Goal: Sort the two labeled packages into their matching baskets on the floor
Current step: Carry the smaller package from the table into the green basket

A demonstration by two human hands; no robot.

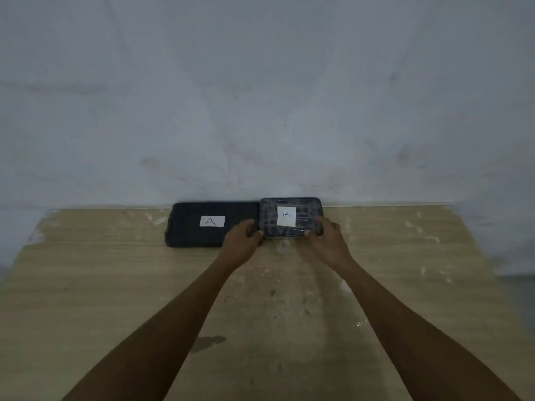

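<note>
Two dark packages lie side by side at the far edge of the wooden table [115,285], against the wall. The left one, package A [191,230], is flat and black with a white label reading A. The right one, package B [289,205], is smaller, wrapped in shiny film, with a white label reading B. My left hand [242,241] grips the near left corner of package B. My right hand [327,241] holds its near right corner, fingers curled over the edge. No baskets are in view.
A bare grey wall [260,96] rises directly behind the packages. The tabletop is worn, with pale scuffs and a dark stain [207,342] near the front. The table's left and right edges fall away to a dim floor.
</note>
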